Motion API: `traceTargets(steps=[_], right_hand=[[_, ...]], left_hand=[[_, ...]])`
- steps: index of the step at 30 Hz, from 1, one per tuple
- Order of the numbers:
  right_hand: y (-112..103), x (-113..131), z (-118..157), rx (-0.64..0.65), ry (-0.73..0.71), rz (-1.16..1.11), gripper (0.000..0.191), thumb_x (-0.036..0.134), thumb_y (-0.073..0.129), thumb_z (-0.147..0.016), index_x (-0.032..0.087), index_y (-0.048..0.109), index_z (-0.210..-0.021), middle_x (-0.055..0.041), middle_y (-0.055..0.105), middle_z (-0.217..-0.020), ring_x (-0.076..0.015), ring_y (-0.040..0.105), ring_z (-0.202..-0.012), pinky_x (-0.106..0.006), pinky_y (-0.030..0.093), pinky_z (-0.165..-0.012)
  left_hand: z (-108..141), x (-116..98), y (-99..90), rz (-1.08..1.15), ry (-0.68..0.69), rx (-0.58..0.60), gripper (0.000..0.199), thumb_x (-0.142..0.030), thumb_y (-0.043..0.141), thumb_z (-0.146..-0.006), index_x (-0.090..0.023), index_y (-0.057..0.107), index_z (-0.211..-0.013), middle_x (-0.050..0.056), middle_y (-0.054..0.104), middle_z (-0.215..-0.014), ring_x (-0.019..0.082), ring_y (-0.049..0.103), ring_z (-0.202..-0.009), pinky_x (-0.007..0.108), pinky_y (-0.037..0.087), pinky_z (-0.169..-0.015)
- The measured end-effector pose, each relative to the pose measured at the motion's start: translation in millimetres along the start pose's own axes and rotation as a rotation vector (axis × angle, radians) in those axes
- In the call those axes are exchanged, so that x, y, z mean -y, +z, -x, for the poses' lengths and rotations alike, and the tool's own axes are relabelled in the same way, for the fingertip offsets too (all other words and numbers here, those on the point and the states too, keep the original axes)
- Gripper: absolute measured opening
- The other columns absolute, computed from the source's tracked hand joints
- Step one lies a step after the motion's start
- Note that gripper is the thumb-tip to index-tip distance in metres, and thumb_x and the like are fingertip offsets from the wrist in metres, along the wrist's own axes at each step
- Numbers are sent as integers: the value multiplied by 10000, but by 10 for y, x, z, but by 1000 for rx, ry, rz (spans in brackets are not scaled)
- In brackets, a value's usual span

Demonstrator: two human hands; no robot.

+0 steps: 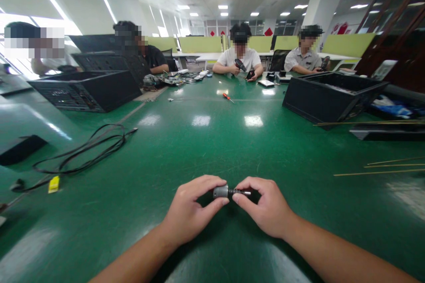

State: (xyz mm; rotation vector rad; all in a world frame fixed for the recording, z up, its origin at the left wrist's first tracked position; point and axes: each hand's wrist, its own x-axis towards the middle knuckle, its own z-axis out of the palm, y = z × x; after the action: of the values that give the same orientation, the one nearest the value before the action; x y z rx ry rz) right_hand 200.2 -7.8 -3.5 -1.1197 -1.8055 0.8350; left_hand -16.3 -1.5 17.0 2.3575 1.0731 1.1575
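Just above the green table [186, 146], near its front edge, is a small metal part with a grey cylindrical head [221, 192] and a thin dark threaded shaft [239, 192] with a bright tip. My left hand [195, 210] grips the cylinder between thumb and fingers, from the left. From the right, my right hand [265, 205] pinches the shaft with thumb and forefinger. The part lies level, its tip pointing right. The other fingers of both hands are curled and partly hidden.
Black cable loops [86, 150] with a yellow tag [53, 184] lie left. Open black computer cases [88, 90] stand at both sides. A red screwdriver [227, 97] lies further back. Thin rods [378, 174] are at right. Several people sit around; one holds a drill [240, 65].
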Motion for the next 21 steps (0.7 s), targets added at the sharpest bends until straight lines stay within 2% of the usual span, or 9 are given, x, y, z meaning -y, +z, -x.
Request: traceTargets(steps=[21], right_hand=[[4, -10, -4, -2, 9, 4, 112, 271, 682, -865, 184, 715, -802, 10, 671, -689, -140, 596, -640, -248, 412, -628]], left_hand=[[-2, 4, -5, -12, 11, -3, 223, -220, 758, -839, -206, 726, -1058, 34, 777, -988, 160, 736, -909, 237, 575, -859]])
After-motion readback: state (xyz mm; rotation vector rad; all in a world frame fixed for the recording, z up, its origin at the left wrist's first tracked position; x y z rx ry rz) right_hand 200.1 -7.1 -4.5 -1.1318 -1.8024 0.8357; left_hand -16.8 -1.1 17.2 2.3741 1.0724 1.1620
